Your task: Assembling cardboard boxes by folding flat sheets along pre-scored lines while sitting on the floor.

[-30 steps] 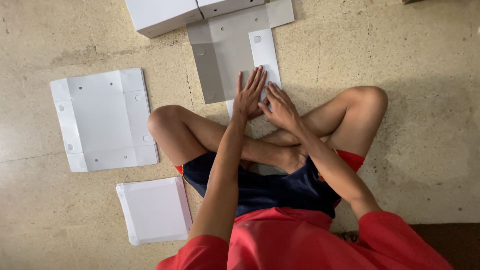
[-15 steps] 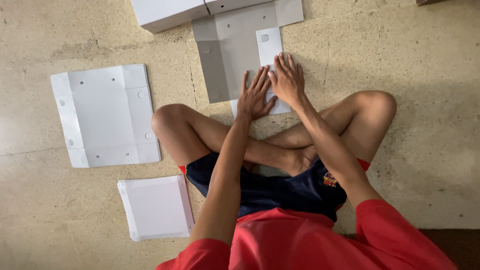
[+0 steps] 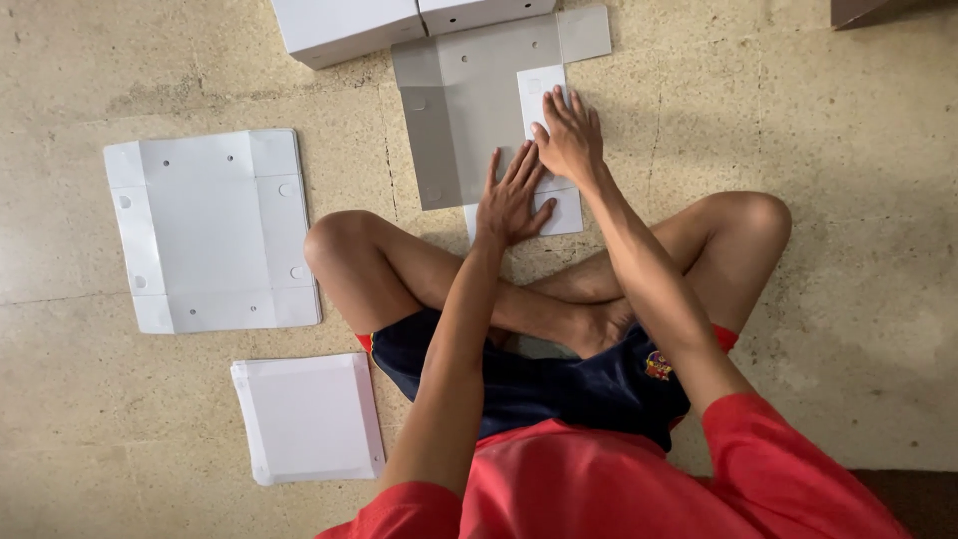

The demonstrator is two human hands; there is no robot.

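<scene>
A single head-worn camera looks almost straight down from close above a seated person's crossed legs, facing the beige stone floor [image 3: 818, 150]. Both forearms reach away from the lens toward a flat grey cardboard sheet [image 3: 459, 110] near the top edge.

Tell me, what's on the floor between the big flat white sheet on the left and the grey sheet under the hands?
Nothing: between the flat white sheet and the grey sheet, the head view shows only bare floor.

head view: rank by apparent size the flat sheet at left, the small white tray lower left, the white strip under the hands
1. flat sheet
2. white tray
3. white strip, partly covered by the left hand and right hand, so unsure.
</scene>
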